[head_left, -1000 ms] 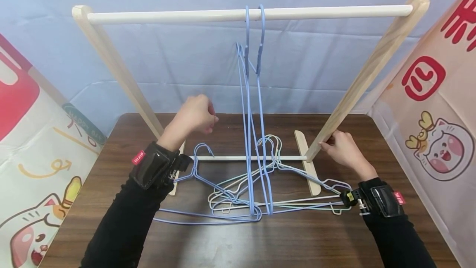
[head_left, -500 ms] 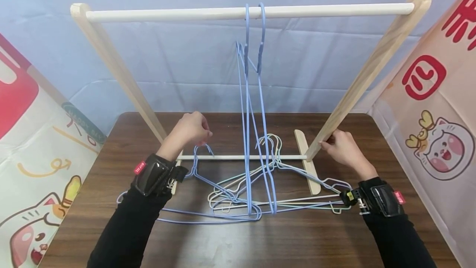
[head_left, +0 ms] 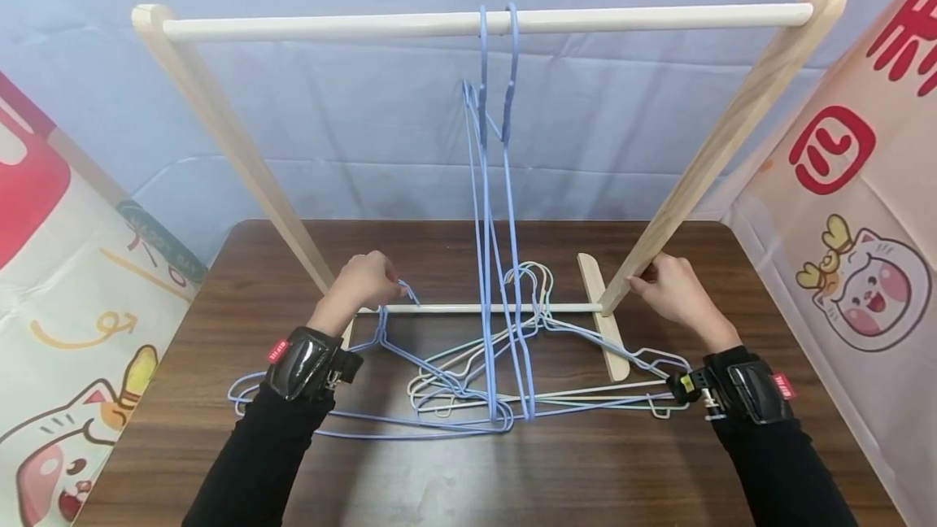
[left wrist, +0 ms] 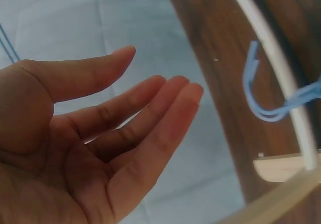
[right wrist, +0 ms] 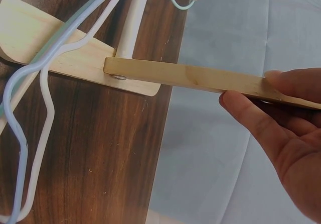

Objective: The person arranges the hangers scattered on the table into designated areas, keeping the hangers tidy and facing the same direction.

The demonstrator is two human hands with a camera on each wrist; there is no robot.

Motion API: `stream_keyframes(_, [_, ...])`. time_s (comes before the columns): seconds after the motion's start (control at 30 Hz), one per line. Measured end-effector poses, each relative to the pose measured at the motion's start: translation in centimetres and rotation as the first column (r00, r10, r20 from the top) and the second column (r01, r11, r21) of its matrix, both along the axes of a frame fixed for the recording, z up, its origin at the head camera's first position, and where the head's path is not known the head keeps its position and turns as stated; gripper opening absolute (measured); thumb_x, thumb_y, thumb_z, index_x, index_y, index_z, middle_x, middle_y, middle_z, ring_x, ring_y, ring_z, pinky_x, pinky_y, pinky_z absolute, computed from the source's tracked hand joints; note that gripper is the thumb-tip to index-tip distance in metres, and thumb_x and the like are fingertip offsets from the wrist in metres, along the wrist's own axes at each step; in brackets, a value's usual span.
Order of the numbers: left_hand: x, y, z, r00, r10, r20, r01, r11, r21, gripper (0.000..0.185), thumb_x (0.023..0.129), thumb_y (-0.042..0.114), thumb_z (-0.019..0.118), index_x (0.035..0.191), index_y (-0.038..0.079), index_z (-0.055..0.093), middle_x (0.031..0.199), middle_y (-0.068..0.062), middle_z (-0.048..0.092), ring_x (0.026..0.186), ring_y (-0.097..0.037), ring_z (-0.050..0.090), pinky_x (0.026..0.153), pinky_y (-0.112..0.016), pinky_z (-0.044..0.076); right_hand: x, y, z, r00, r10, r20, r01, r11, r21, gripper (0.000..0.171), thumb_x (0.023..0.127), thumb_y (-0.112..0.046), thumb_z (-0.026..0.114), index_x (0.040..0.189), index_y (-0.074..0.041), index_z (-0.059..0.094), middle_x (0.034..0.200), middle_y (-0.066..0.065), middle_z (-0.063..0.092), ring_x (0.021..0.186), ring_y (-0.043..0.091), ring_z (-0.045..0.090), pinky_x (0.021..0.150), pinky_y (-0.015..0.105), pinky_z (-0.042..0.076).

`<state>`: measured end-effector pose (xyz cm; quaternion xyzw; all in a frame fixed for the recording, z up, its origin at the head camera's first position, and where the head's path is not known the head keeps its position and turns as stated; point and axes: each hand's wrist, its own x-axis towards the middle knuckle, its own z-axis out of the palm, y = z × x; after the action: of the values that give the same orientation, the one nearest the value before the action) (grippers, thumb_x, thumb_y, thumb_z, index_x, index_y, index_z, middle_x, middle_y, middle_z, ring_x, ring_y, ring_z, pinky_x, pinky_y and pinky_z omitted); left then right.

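Note:
My left hand (head_left: 363, 281) is just above the hook of a blue hanger (head_left: 420, 362) lying at the left of the table. In the left wrist view its thumb stands apart from the loosely bent fingers, nothing is between them, and the blue hook (left wrist: 247, 83) is off to the right. My right hand (head_left: 675, 289) grips the lower part of the rack's right wooden upright (head_left: 716, 149), pinched between thumb and fingers in the right wrist view. Two blue hangers (head_left: 482, 116) hang from the white top rail (head_left: 329, 27), right of its middle.
Several cream, pale green and blue hangers (head_left: 586, 337) lie overlapping across the rack's white lower rail (head_left: 439, 309). The left upright (head_left: 234, 132) slants beside my left forearm. Brown table (head_left: 586, 470) lies in front; a pale blue cloth (head_left: 366, 120) hangs behind.
My left hand has come down and slightly left, from above the table to the blue hanger's hook. The right hand has kept its hold on the upright. The hung hangers have swayed slightly.

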<state>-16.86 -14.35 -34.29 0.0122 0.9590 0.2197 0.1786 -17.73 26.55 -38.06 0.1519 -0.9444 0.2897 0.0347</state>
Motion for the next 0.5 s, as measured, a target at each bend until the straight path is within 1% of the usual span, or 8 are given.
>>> stream_keyframes(0.07, [0.2, -0.5, -0.7, 1.0, -0.009, -0.015, 0.009, 1.0, 0.001, 0.017, 0.08, 0.018, 0.066, 0.084, 0.002, 0.068, 0.072, -0.005, 0.062, 0.068, -0.022, 0.058, 0.06, -0.031, 0.044, 0.0, 0.0, 0.0, 1.0, -0.003, 0.0, 0.003, 1.0, 0.001, 0.016, 0.081, 0.003, 0.061, 0.093, 0.013, 0.056, 0.077, 0.023, 0.063, 0.069, 0.033, 0.061, 0.056, 0.035, 0.046])
stream_keyframes(0.17, [0.5, -1.2, -1.7, 0.999, -0.023, -0.03, 0.023, 1.0, 0.004, 0.014, 0.079, 0.016, 0.067, 0.078, 0.003, 0.067, 0.068, -0.003, 0.06, 0.068, -0.021, 0.055, 0.062, -0.032, 0.044, 0.0, 0.0, 0.0, 1.0, -0.005, 0.002, 0.005, 1.0, 0.001, 0.017, 0.082, 0.003, 0.061, 0.094, 0.013, 0.056, 0.077, 0.023, 0.063, 0.069, 0.034, 0.062, 0.056, 0.035, 0.046])
stream_keyframes(0.2, [0.6, -1.5, -2.1, 0.999, -0.027, -0.028, 0.027, 1.0, 0.01, 0.012, 0.079, 0.015, 0.067, 0.076, 0.003, 0.066, 0.066, -0.003, 0.06, 0.065, -0.021, 0.055, 0.061, -0.032, 0.044, 0.0, -0.1, 0.0, 1.0, -0.004, 0.003, 0.004, 1.0, -0.001, 0.017, 0.082, 0.003, 0.061, 0.094, 0.014, 0.056, 0.078, 0.023, 0.063, 0.07, 0.034, 0.062, 0.056, 0.035, 0.046])
stream_keyframes(0.27, [0.8, -2.0, -2.8, 0.998, -0.041, -0.045, 0.041, 0.999, 0.002, 0.012, 0.077, 0.014, 0.067, 0.07, 0.005, 0.066, 0.064, -0.001, 0.059, 0.064, -0.02, 0.053, 0.06, -0.031, 0.043, 0.0, -0.1, 0.1, 1.0, -0.003, 0.006, 0.003, 1.0, -0.004, 0.018, 0.082, 0.003, 0.061, 0.095, 0.014, 0.056, 0.078, 0.024, 0.063, 0.07, 0.035, 0.062, 0.056, 0.036, 0.047])
stream_keyframes(0.33, [1.1, -2.5, -3.6, 0.998, -0.048, -0.044, 0.049, 0.999, 0.007, 0.012, 0.075, 0.013, 0.066, 0.066, 0.006, 0.066, 0.063, -0.001, 0.059, 0.062, -0.019, 0.052, 0.056, -0.03, 0.042, 0.1, -0.2, 0.1, 1.0, -0.004, 0.01, 0.004, 1.0, -0.008, 0.019, 0.082, 0.003, 0.061, 0.096, 0.014, 0.056, 0.079, 0.024, 0.063, 0.07, 0.035, 0.062, 0.056, 0.036, 0.047])
stream_keyframes(0.43, [1.5, -3.2, -4.6, 0.998, -0.056, -0.04, 0.057, 0.998, 0.007, 0.01, 0.073, 0.013, 0.066, 0.066, 0.006, 0.068, 0.063, 0.0, 0.06, 0.058, -0.018, 0.052, 0.051, -0.028, 0.041, 0.1, -0.2, 0.2, 1.0, -0.007, 0.015, 0.007, 1.0, -0.007, 0.019, 0.082, 0.003, 0.062, 0.096, 0.015, 0.055, 0.079, 0.025, 0.063, 0.071, 0.035, 0.062, 0.057, 0.036, 0.047])
stream_keyframes(0.5, [1.7, -3.5, -5.2, 0.998, -0.055, -0.042, 0.055, 0.998, 0.008, 0.009, 0.072, 0.013, 0.066, 0.068, 0.005, 0.069, 0.065, -0.001, 0.061, 0.059, -0.018, 0.052, 0.052, -0.028, 0.041, 0.2, -0.2, 0.3, 1.0, -0.008, 0.019, 0.008, 1.0, -0.004, 0.019, 0.082, 0.003, 0.062, 0.096, 0.015, 0.055, 0.08, 0.025, 0.063, 0.072, 0.035, 0.062, 0.057, 0.037, 0.047])
